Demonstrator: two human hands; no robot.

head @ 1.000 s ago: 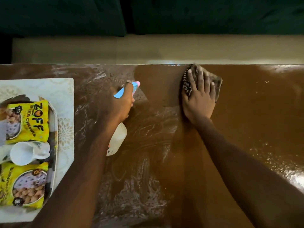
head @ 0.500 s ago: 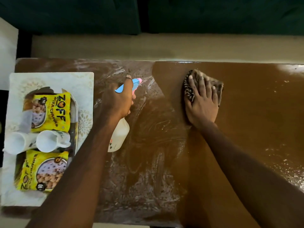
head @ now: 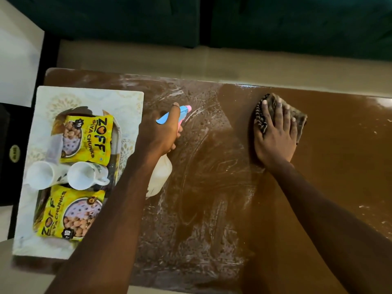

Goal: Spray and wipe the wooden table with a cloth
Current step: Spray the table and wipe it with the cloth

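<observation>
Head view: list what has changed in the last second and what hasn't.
The right hand, flat on the cloth, has slid it a little back from the far edge of the table, toward the person. The view has swung left, bringing the whole mat and a second mug into sight. Nothing was picked up or let go: the left hand still grips the spray bottle.

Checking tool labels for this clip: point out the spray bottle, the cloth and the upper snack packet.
spray bottle [head: 160, 177]: head view, white body below the left hand [head: 161, 132].
cloth [head: 300, 120]: head view, corner showing beside the right hand [head: 274, 141].
upper snack packet [head: 99, 141]: head view, yellow front.
</observation>
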